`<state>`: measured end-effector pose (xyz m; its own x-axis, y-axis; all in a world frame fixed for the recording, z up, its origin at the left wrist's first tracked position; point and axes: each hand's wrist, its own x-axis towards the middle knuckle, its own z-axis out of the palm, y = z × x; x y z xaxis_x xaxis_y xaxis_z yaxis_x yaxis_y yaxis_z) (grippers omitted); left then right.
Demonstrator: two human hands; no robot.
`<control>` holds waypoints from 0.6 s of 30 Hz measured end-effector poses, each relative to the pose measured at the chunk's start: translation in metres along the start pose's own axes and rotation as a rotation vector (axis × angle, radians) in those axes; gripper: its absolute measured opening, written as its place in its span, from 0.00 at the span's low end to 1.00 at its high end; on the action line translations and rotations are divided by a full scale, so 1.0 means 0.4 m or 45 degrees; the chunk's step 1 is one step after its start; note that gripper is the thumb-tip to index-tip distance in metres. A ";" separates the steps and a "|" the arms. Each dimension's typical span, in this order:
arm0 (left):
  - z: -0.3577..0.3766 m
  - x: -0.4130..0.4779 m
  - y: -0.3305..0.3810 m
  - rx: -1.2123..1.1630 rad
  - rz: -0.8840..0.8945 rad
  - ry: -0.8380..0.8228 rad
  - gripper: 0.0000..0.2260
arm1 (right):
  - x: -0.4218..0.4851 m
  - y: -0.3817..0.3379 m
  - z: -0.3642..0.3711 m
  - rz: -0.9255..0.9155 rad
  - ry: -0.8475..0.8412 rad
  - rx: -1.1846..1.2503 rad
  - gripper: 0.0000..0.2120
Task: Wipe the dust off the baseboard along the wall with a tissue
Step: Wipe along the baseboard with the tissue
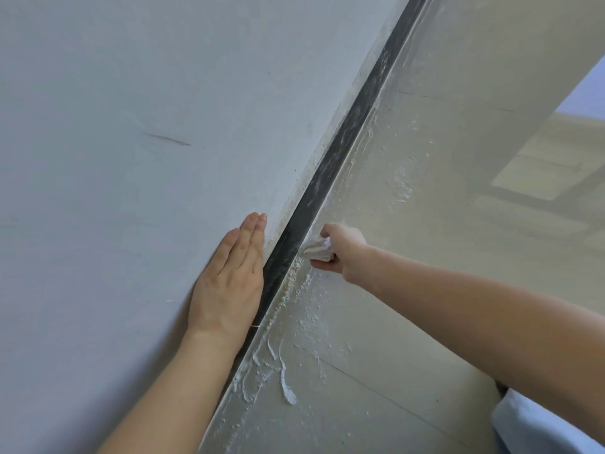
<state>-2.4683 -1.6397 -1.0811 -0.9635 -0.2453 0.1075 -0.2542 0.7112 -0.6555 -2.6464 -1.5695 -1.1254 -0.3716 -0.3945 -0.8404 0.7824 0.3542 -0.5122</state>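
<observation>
Right hand [337,249] clenches tissue [317,250] on baseboard [314,188]; left hand [230,273] flat on wall [131,109]. Risk: loaded tissue smears dust onto floor [409,322].

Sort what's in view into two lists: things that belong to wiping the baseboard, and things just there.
Part of the job:
- baseboard, the dark strip, still dusty farther along
- tissue, crumpled against the strip
- right hand, gripping the tissue
- left hand, flat on the wall

Just there:
- wall, with a dark scuff
- floor, speckled with white residue
- pale fabric at lower right
</observation>
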 end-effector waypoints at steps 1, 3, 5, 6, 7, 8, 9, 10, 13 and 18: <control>-0.002 -0.003 -0.001 0.006 0.011 0.004 0.27 | -0.023 0.036 0.013 0.120 -0.071 -0.064 0.08; -0.006 -0.009 -0.002 0.033 0.038 -0.011 0.26 | -0.057 0.106 0.036 0.290 -0.237 -0.218 0.07; -0.008 -0.012 -0.002 0.030 0.038 -0.009 0.26 | -0.074 0.150 0.058 0.368 -0.336 -0.262 0.06; -0.008 -0.011 -0.001 0.017 0.023 -0.010 0.26 | -0.077 0.165 0.068 0.378 -0.381 -0.235 0.05; -0.009 -0.011 0.001 -0.002 0.010 -0.014 0.26 | -0.076 0.170 0.077 0.377 -0.413 -0.175 0.05; -0.009 -0.011 0.002 -0.010 0.006 -0.015 0.26 | -0.072 0.163 0.083 0.377 -0.436 -0.110 0.06; -0.011 -0.011 0.003 0.000 0.010 -0.013 0.27 | -0.063 0.146 0.086 0.367 -0.447 -0.057 0.07; -0.012 -0.012 0.004 0.013 0.016 -0.012 0.27 | -0.054 0.121 0.086 0.346 -0.440 -0.018 0.09; -0.013 -0.007 0.011 -0.022 -0.021 -0.036 0.27 | -0.008 0.020 0.074 0.228 -0.309 0.007 0.09; -0.003 0.038 0.027 -0.086 -0.048 -0.060 0.26 | 0.061 -0.135 0.025 0.120 -0.187 0.009 0.06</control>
<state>-2.4859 -1.6350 -1.0858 -0.9486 -0.3018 0.0949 -0.2965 0.7433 -0.5997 -2.6926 -1.6066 -1.1164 -0.2201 -0.4798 -0.8493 0.8139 0.3896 -0.4310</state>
